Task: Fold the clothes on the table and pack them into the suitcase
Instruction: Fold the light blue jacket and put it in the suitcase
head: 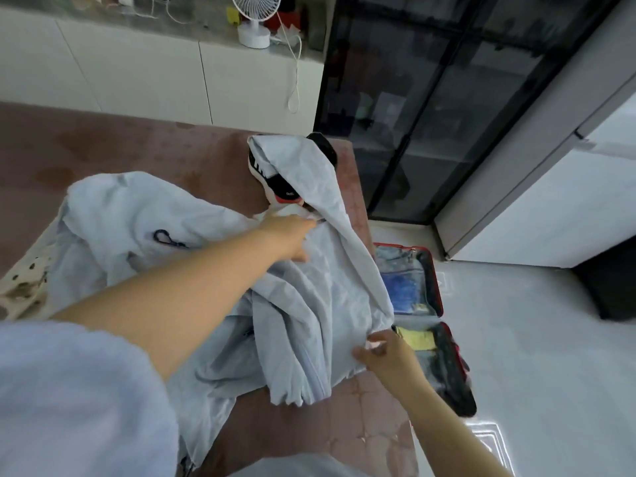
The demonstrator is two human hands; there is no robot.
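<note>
Pale sleeve point(69, 401) foreground; left hand point(289, 235) clutches the blue jacket point(309, 304), right hand point(385, 356) pinches its edge. Pulling could drag the part-covered shoe point(282, 187) off the table point(137, 149).

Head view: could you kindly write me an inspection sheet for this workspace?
Surface: table, pink cover, stained.
Job's things: jacket crumpled on table; suitcase open on floor, right.
Clutter: shoe partly under jacket; spotted cloth at left edge.
Hands: left hand on jacket, grip unclear; right hand pinches its edge.
Cables: white cord hangs from fan.
Surroundings: white cabinets, dark glass doors.
</note>
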